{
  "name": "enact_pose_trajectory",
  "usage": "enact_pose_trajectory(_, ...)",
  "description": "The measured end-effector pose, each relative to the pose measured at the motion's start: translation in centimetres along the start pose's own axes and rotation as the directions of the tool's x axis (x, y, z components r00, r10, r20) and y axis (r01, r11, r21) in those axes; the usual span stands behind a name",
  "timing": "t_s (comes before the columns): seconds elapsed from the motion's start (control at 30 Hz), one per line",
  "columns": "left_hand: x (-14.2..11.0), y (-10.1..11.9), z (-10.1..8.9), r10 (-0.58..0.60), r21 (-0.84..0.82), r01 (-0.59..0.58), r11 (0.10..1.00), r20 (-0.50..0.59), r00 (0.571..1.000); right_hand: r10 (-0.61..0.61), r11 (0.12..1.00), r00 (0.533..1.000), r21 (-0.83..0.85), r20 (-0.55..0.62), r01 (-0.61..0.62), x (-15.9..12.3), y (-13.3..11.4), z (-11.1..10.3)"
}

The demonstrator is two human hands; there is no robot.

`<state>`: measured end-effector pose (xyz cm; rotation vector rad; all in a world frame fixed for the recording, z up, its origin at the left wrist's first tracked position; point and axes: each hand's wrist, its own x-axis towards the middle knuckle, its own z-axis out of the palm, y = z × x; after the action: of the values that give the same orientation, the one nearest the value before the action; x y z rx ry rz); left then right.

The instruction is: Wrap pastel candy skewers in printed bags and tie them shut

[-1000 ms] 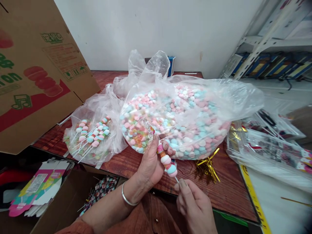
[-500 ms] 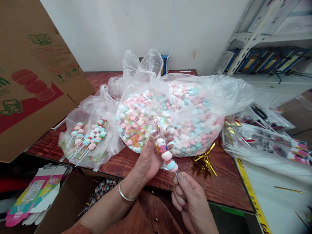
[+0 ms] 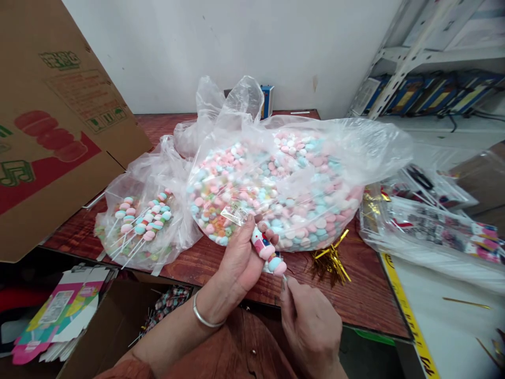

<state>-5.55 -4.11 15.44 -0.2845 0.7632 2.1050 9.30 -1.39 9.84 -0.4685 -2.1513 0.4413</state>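
Note:
A marshmallow skewer (image 3: 279, 266) with pink and blue pieces and a printed face on a white piece lies across my left hand (image 3: 242, 258). The fingers and thumb of that hand are closed around its upper part. From the top, a clear wrapper end (image 3: 235, 213) sticks out to the left. My right hand (image 3: 311, 313) pinches the stick at the lower end, its back turned up and its fingertips partly hidden. Just behind my hands sits a big clear bag of pink, white and blue marshmallows (image 3: 311, 210).
At left, several marshmallow skewers (image 3: 152, 221) rest on a plastic bag beside a large cardboard box (image 3: 67, 116). Gold twist ties (image 3: 333, 263) lie right of my hands. Packets of printed wrappers (image 3: 434, 226) are further right. Below the table edge stands an open carton (image 3: 102, 326).
My right hand has rolled over so that its back faces up, still at the stick. The skewer's top has dipped, and the wrapper end now points left.

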Motion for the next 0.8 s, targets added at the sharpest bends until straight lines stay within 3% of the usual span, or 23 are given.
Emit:
enact_pose_trajectory(0.07, 0.0, -0.3, -0.3, 0.001, 0.001, -0.001, 1.0, 0.053, 0.999, 0.238, 0.949, 0.962, 0.18, 0.131, -0.259, 0.3, -0.3, -0.1)
enact_pose_trajectory(0.1, 0.0, -0.4, -0.5, -0.002, 0.006, 0.001, 1.0, 0.075, 0.997, 0.369, 0.857, 0.899, 0.289, 0.234, -0.427, 0.5, -0.5, -0.1)
enact_pose_trajectory(0.17, 0.4, -0.3, -0.9, 0.009, 0.038, -0.012, 0.999, 0.088, 0.996, 0.527, 0.553, 0.718, 0.457, 0.456, -0.696, 0.8, -0.8, 0.0)
enact_pose_trajectory(0.2, 0.6, -0.1, -1.0, 0.028, 0.056, -0.033, 0.998, 0.085, 0.996, 0.55, 0.401, 0.642, 0.506, 0.534, -0.764, 0.9, -0.8, 0.0)
enact_pose_trajectory(0.27, 1.0, 0.4, -1.3, 0.083, 0.076, -0.09, 0.993, 0.085, 0.993, 0.547, 0.201, 0.557, 0.548, 0.625, -0.812, 0.9, -0.9, 0.2)
enact_pose_trajectory(0.3, 1.2, 0.7, -1.3, 0.102, 0.072, -0.11, 0.991, 0.096, 0.99, 0.543, 0.162, 0.541, 0.552, 0.643, -0.818, 1.0, -0.8, 0.2)
enact_pose_trajectory(0.37, 1.3, 1.2, -1.2, 0.099, 0.05, -0.107, 0.993, 0.144, 0.985, 0.542, 0.178, 0.541, 0.541, 0.643, -0.822, 0.9, -0.8, 0.3)
enact_pose_trajectory(0.53, 0.7, 0.7, -0.4, 0.062, 0.05, -0.071, 0.996, 0.161, 0.985, 0.554, 0.397, 0.634, 0.498, 0.54, -0.771, 0.7, -1.0, 0.3)
enact_pose_trajectory(0.6, 0.2, -0.2, -0.3, 0.062, 0.053, -0.072, 0.996, 0.174, 0.983, 0.535, 0.372, 0.633, 0.517, 0.559, -0.771, 0.7, -1.2, 0.5)
enact_pose_trajectory(0.73, -0.9, -2.2, -0.7, -0.038, 0.122, 0.011, 0.992, 0.22, 0.975, 0.531, 0.233, 0.593, 0.568, 0.606, -0.789, 1.0, -1.3, 1.1)
enact_pose_trajectory(0.8, -1.0, -2.4, -1.0, -0.068, 0.166, 0.033, 0.986, 0.212, 0.975, 0.557, 0.214, 0.584, 0.578, 0.59, -0.788, 1.1, -1.1, 1.2)
